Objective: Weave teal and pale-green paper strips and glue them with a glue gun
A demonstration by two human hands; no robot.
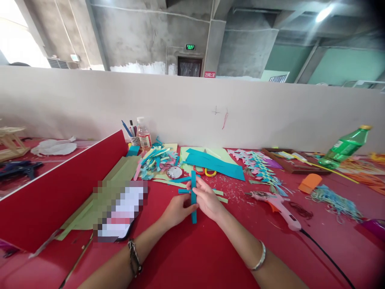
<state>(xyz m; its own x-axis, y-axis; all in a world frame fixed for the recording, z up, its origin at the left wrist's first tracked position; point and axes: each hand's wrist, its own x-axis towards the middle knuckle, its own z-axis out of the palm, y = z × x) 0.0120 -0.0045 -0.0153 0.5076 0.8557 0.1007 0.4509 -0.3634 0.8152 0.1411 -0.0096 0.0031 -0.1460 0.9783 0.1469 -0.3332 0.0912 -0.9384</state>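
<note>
My left hand point(177, 210) and my right hand point(207, 197) meet over the red table, both closed on one blue paper strip point(194, 216) that stands lengthwise in front of me. The left thumb presses the strip's lower part; the right fingers pinch it around the middle. Another short blue strip point(184, 191) pokes out crosswise to the left; whether it is joined to the held one I cannot tell. Pale green strips point(221, 199) lie just beyond my right hand. Behind the fingers are yellow-handled scissors point(210, 173) and a wide blue paper sheet point(215, 162).
A phone point(123, 212) lies left, beside a red upright divider point(69, 180). Cut paper strips point(159, 160) are heaped at the back. To the right are a pink glue gun point(276, 202) with its cord, woven paper pieces point(258, 166) and a green bottle point(345, 146).
</note>
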